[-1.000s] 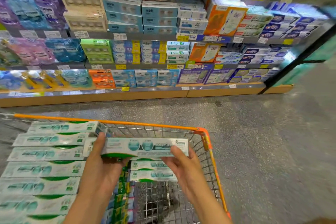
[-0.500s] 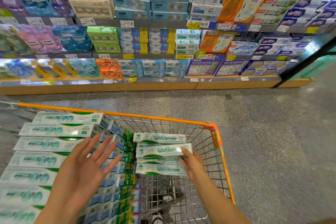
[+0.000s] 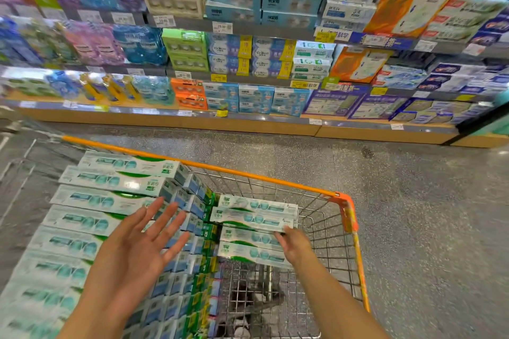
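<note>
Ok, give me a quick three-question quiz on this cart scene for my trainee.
1. True or false: the left hand is clenched in a fist.
2. Which hand holds the end of a box in the cart? A) left hand B) right hand C) both
3. Fill in: the cart's rim is coloured ____.
Key: 1 false; 2 B; 3 orange.
</note>
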The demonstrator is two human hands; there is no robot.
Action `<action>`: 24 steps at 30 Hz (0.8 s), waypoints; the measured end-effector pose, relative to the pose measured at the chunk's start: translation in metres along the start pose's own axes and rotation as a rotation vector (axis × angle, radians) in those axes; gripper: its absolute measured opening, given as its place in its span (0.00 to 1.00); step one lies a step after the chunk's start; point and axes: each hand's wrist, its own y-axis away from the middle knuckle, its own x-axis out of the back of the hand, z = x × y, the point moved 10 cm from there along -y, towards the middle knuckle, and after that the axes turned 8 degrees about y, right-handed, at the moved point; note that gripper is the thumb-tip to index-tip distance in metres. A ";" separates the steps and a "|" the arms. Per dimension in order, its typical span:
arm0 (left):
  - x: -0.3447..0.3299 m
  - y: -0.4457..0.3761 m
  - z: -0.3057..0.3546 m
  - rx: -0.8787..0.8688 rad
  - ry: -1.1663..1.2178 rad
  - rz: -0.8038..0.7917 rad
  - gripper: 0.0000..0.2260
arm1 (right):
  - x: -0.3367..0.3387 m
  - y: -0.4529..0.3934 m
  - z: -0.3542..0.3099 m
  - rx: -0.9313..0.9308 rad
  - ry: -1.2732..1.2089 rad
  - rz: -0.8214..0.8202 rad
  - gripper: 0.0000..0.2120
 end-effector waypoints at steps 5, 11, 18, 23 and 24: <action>0.003 0.000 -0.001 -0.021 -0.017 0.001 0.48 | 0.017 0.040 -0.032 0.168 0.534 0.200 0.15; -0.007 0.011 0.021 -0.149 -0.175 -0.006 0.29 | -0.007 0.200 -0.136 1.107 1.156 0.199 0.24; -0.066 0.061 0.090 -0.569 -0.550 -0.017 0.12 | -0.018 0.324 -0.192 1.511 1.173 0.245 0.22; -0.083 0.115 0.133 -0.805 -0.754 0.002 0.05 | -0.070 0.383 -0.198 1.735 1.273 0.249 0.23; -0.078 0.127 0.144 -0.842 -0.767 0.016 0.05 | -0.088 0.395 -0.194 1.773 1.299 0.232 0.24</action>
